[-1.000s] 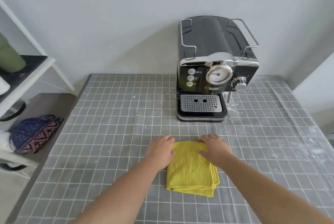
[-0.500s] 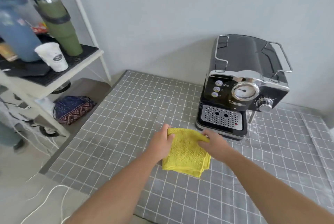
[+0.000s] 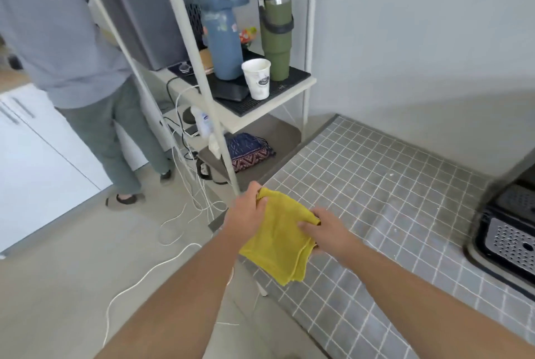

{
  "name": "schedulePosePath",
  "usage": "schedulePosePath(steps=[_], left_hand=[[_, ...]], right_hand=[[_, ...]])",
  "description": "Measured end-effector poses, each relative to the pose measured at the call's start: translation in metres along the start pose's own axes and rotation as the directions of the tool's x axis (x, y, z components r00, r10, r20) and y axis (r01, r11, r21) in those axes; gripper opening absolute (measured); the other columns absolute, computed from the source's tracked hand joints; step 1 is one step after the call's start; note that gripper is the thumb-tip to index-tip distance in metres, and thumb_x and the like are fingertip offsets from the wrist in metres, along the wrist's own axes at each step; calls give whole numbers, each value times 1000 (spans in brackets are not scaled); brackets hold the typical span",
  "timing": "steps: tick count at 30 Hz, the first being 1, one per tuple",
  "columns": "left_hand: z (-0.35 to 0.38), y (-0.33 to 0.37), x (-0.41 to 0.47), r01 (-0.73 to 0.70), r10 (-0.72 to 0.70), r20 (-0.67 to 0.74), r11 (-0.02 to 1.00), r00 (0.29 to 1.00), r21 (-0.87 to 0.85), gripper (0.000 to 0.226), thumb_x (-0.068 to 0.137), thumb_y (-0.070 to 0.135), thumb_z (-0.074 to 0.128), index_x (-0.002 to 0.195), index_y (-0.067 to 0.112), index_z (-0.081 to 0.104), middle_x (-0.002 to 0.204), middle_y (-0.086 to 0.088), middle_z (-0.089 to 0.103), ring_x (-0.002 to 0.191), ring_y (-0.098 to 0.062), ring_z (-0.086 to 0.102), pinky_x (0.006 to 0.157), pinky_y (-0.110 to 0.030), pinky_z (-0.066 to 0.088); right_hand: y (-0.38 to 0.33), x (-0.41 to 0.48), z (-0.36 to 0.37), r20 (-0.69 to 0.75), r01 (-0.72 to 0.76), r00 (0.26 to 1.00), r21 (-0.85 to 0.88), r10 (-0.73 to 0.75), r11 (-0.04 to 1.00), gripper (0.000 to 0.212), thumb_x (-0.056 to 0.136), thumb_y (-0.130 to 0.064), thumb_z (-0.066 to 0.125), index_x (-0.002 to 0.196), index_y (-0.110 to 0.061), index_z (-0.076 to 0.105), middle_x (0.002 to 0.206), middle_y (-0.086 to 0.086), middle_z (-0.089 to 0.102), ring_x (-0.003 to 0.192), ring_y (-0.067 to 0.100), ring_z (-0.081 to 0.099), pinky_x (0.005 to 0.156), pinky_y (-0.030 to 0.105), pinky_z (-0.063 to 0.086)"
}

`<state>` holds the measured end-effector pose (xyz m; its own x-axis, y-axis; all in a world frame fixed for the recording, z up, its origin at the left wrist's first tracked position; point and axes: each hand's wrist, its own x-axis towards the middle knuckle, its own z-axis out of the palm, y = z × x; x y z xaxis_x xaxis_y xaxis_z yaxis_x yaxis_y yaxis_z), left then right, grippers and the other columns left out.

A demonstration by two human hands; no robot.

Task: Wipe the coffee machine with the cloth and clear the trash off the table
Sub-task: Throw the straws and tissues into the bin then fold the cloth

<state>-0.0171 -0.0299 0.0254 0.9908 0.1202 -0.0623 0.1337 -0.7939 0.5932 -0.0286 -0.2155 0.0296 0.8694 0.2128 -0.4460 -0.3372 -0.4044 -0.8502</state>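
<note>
Cloth (image 3: 279, 235), yellow and folded, hangs in the air over the left edge of the desk (image 3: 376, 185), gripped at its top by both hands. The left hand (image 3: 244, 215) has its fingers pinched shut on the upper left corner; the right hand (image 3: 327, 232) has its fingers clamped on the right edge, thumb lying across the face of the cloth. The lower corner droops free, past the desk edge.

A grey checked covering spans the desk. At the far right only the lower front of the machine (image 3: 509, 231) shows, blurred, with its perforated drip tray facing the camera, well apart from the cloth.

Left of the desk stands a white rack (image 3: 225, 115), one slanted leg coming down just beside the left hand. On its mat sit a blue bottle (image 3: 221, 34), a green tumbler (image 3: 276, 31) and a white paper cup (image 3: 257, 78), the cup in front and between the other two. A patterned pouch (image 3: 249, 153) lies on the lower shelf. White cables (image 3: 162, 257) trail over the floor under and in front of the rack. Another person (image 3: 72, 54) in grey stands at far left, beside white cabinets.
</note>
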Motion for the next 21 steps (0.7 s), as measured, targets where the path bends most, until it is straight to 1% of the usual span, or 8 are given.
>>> schedulePosePath(steps=[5, 7, 10, 13, 15, 17, 19, 21], left_hand=[[3, -34, 36, 18, -25, 84, 996, 996, 83, 8, 98, 24, 43, 95, 17, 41, 71, 4, 47, 83, -31, 58, 73, -42, 46], [12, -39, 48, 8, -17, 103, 996, 995, 90, 8, 98, 24, 44, 94, 19, 39, 73, 4, 48, 79, -28, 56, 71, -40, 45], [25, -42, 58, -12, -6, 104, 985, 995, 170, 22, 96, 25, 48, 117, 18, 45, 110, -2, 58, 96, -23, 57, 81, -39, 47], [37, -50, 58, -194, 150, 149, 916, 977, 351, 47, 94, 32, 51, 137, 20, 37, 139, 2, 44, 126, -19, 45, 102, -38, 39], [42, -57, 53, -328, 240, 254, 854, 937, 403, 56, 95, 38, 47, 145, 21, 29, 153, 4, 30, 140, -16, 31, 112, -37, 28], [46, -66, 49, -395, 234, 371, 798, 899, 454, 61, 98, 44, 36, 152, 21, 16, 161, 5, 12, 148, -14, 14, 117, -37, 18], [48, -73, 47, -404, 200, 425, 784, 883, 471, 63, 100, 47, 27, 154, 22, 3, 163, 7, -2, 150, -12, 2, 120, -38, 9], [48, -74, 46, -411, 195, 438, 775, 878, 480, 63, 100, 48, 23, 154, 23, -1, 162, 8, -6, 150, -12, -2, 120, -38, 6]], right_hand=[[1, 39, 32, -14, -115, 993, 73, 116, 991, 20, 91, -16, 58, 107, -5, 54, 104, 20, 64, 77, 27, 67, 66, 41, 61], [8, 54, 34, -69, -127, 990, -10, 126, 992, 19, 90, -18, 59, 105, -6, 55, 99, 16, 63, 82, 28, 66, 69, 40, 59], [19, 67, 34, -201, -97, 979, -286, 39, 953, 17, 89, -19, 60, 102, -16, 50, 93, 3, 57, 87, 23, 57, 77, 34, 50], [27, 72, 36, -248, -6, 949, -625, -192, 781, 45, 88, -25, 58, 130, -21, 43, 132, -1, 48, 124, 21, 43, 105, 35, 36], [35, 74, 40, -109, 90, 957, -769, -268, 633, 52, 90, -33, 52, 139, -24, 37, 148, -6, 36, 139, 19, 29, 113, 36, 23], [44, 74, 46, 20, 149, 969, -846, -247, 512, 53, 92, -40, 44, 142, -24, 38, 154, -6, 32, 144, 16, 26, 115, 36, 16], [50, 73, 51, 26, 134, 973, -873, -228, 470, 54, 89, -45, 35, 135, -22, 51, 146, -6, 47, 139, 14, 37, 111, 36, 18], [51, 71, 49, 34, 120, 980, -890, -198, 440, 67, 85, -50, 19, 141, -23, 43, 152, -6, 34, 140, 9, 21, 111, 36, 9]])
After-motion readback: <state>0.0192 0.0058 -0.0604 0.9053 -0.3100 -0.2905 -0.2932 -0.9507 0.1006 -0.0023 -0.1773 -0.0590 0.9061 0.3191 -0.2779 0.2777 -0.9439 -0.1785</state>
